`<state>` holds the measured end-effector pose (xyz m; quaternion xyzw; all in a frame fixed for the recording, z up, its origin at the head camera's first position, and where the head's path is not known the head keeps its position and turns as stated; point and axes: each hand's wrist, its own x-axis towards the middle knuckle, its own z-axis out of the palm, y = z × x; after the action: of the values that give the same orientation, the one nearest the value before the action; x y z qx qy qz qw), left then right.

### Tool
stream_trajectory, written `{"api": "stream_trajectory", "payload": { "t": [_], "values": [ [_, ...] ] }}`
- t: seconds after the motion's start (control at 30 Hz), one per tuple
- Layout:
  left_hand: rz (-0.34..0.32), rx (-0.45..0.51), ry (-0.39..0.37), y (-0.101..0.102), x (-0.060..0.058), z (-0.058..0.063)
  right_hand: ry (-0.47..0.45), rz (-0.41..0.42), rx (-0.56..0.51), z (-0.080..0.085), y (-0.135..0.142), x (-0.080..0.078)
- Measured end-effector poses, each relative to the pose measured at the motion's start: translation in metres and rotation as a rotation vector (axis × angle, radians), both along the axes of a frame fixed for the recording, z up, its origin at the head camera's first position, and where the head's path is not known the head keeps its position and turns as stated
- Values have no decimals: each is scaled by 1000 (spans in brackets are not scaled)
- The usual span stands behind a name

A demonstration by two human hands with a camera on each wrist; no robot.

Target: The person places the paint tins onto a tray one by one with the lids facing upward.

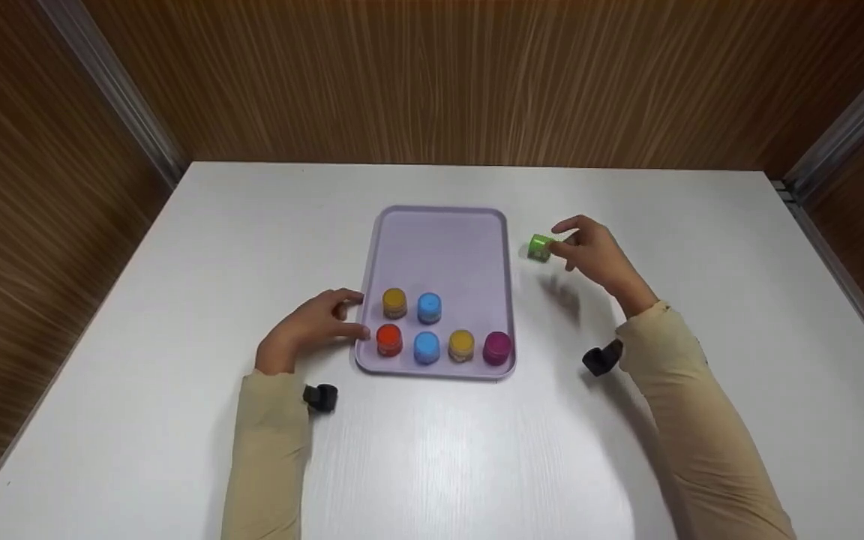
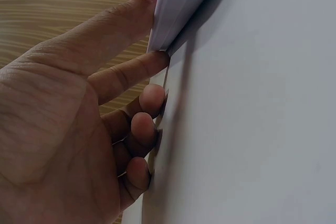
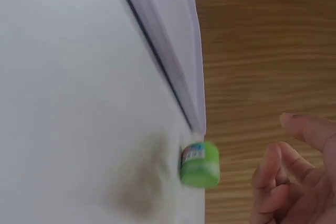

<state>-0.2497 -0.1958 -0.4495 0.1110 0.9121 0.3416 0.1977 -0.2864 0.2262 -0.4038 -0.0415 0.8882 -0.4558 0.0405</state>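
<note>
A lilac tray [image 1: 443, 240] lies on the white table. At its left edge my left hand [image 1: 319, 319] rests with thumb and index finger spread along the rim; the left wrist view shows those fingertips touching the tray's side [image 2: 181, 9]. To the right of the tray sits a small green jar [image 1: 539, 247]. My right hand [image 1: 593, 251] reaches beside it, a finger overlapping the jar in the head view. From the right wrist, a gap shows between the loosely bent fingers [image 3: 269, 163] and the green jar [image 3: 200, 165].
Along the tray's near side stand a red jar [image 1: 389, 340], a blue jar [image 1: 427, 347], a yellow jar [image 1: 461, 345] and a purple jar [image 1: 497, 348]. Behind them are another yellow jar [image 1: 394, 302] and blue jar [image 1: 429, 307]. Wood-grain panels [image 1: 432, 82] enclose the table's back and sides.
</note>
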Motion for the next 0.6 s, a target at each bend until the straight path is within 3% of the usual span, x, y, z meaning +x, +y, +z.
{"api": "stream_trajectory", "payload": {
  "t": [0.4, 0.6],
  "values": [
    [-1, 4, 6, 0, 0, -1, -1, -240, -149, -18, 31, -2],
    [0, 4, 8, 1, -1, -2, -24, -309, -213, -26, 39, -2]
  ]
}}
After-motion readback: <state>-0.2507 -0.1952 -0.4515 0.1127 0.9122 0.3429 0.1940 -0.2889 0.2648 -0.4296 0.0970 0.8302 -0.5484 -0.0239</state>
